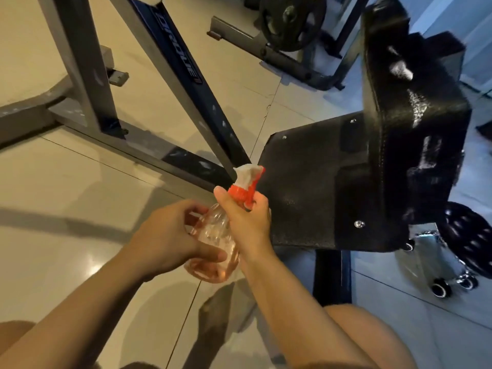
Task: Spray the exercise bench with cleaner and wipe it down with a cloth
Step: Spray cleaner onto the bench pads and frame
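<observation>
hands [165,235] [247,222] grip spray bottle [213,235] (both) beside bench [319,182]

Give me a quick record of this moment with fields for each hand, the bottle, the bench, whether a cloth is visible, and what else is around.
left hand: left hand cups the clear body of the spray bottle
right hand: right hand grips the bottle's neck just under the red and white spray head
bottle aim: nozzle points toward the bench seat
bench: black padded seat with backrest raised
cloth: none visible
surroundings: grey rack frame on tiled floor, weight plate behind
</observation>
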Demonstrator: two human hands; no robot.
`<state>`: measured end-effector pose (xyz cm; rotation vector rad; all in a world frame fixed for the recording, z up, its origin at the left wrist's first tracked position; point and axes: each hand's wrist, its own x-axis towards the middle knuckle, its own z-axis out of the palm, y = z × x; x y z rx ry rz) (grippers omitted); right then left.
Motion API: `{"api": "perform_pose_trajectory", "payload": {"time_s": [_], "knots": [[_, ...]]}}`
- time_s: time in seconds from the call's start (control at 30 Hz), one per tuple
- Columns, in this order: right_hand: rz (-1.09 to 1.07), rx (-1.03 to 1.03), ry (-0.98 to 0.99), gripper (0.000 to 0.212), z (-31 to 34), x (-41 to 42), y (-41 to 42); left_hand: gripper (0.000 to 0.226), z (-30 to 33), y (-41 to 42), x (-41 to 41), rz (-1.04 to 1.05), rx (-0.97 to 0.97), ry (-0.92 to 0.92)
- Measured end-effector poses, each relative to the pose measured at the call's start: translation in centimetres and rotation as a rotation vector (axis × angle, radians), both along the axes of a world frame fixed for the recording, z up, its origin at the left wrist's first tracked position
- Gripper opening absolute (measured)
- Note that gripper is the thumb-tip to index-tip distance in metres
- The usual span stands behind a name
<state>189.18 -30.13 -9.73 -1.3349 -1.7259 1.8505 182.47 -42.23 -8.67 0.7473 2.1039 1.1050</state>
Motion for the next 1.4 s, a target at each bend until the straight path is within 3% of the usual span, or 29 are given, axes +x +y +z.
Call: {"api": "perform_pose_trajectory", "payload": {"time_s": [0.1,0.23,0.37,0.47,0.63,0.8,0.93,1.07,1.33,1.4], "knots": [[-0.030,0.043,0.026,0.090,1.5,-0.5,0.9,0.070,0.0,1.2,0.6,0.055,0.055,0.022],[0.034,0.165,0.066,0.051,3.5,-2.0,3.6,0.075,-0.2,3.7,0.3,0.140,0.170,0.066],[-0.076,0.096,0.011,0.031,3.3,-2.1,4.9,0.078,-0.8,5.6,0.4,0.099,0.163,0.101],[-0.112,0.100,-0.007,0.037,3.0,-1.5,5.6,0.078,-1.0,6.0,1.2,0.094,0.160,0.081],[0.005,0.167,0.044,0.047,3.0,-2.7,4.6,0.077,-1.4,4.9,0.6,0.162,0.228,-0.006],[0.089,0.122,0.085,0.044,3.6,-3.9,3.2,0.095,-0.1,3.5,-0.3,0.234,0.228,-0.027],[0.235,0.173,0.024,0.056,2.5,-4.8,2.2,0.077,-0.2,1.9,0.0,0.326,0.160,0.037],[0.465,0.180,0.019,0.041,1.9,-6.2,0.5,0.071,-0.6,0.0,1.2,0.469,0.127,0.063],[0.240,-0.029,0.011,0.032,-0.4,-6.3,-2.1,0.068,-1.1,-2.3,0.4,0.435,0.011,0.094],[0.265,-0.022,-0.023,0.029,-0.4,-5.9,-2.1,0.068,-1.0,-2.2,0.6,0.422,0.003,0.089]]}}
